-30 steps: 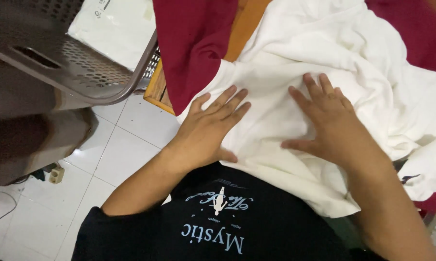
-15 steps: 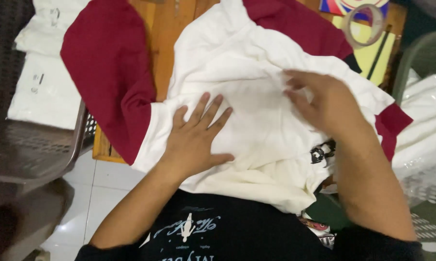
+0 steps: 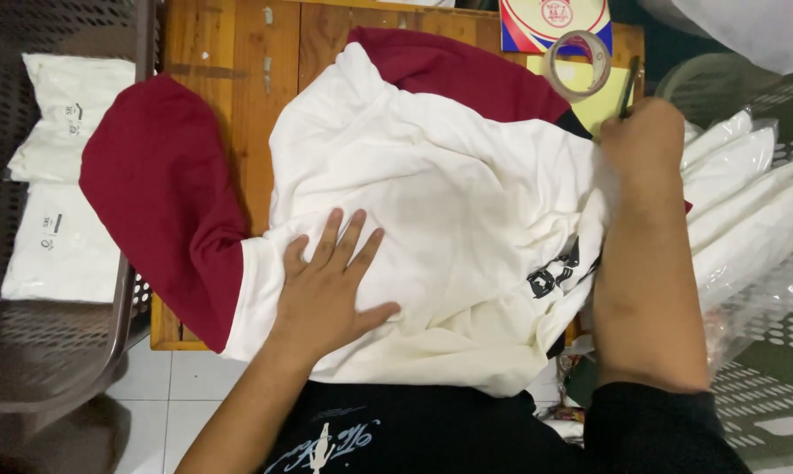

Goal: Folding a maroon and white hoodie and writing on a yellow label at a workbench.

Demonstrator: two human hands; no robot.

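The white shirt (image 3: 432,202) with dark red sleeves lies spread and rumpled across the wooden table (image 3: 230,53), its body in the middle, one red sleeve (image 3: 159,202) draped off the left edge and the other bunched at the far side. The left hand (image 3: 331,285) rests flat on the near part of the cloth, fingers spread and open, pinning rather than gripping. The right hand (image 3: 642,140) is at the shirt's right edge, curled with its back to the camera; it seems to pinch the fabric there, but whether it is actually closed on cloth I cannot tell. A dark, thin pen-like object (image 3: 629,88) pokes up just beyond it.

The shirt sits under the left palm and just beside the right knuckles. Risks as I judge them: the cloth is creased, so pressing could set wrinkles; the hanging left sleeve could drag the garment off the table; a tug at the right could knock the tape roll (image 3: 576,66) or shift the bagged white garments (image 3: 748,202) stacked at the right. More bagged items (image 3: 63,202) lie in the grey basket (image 3: 107,351) at the left.
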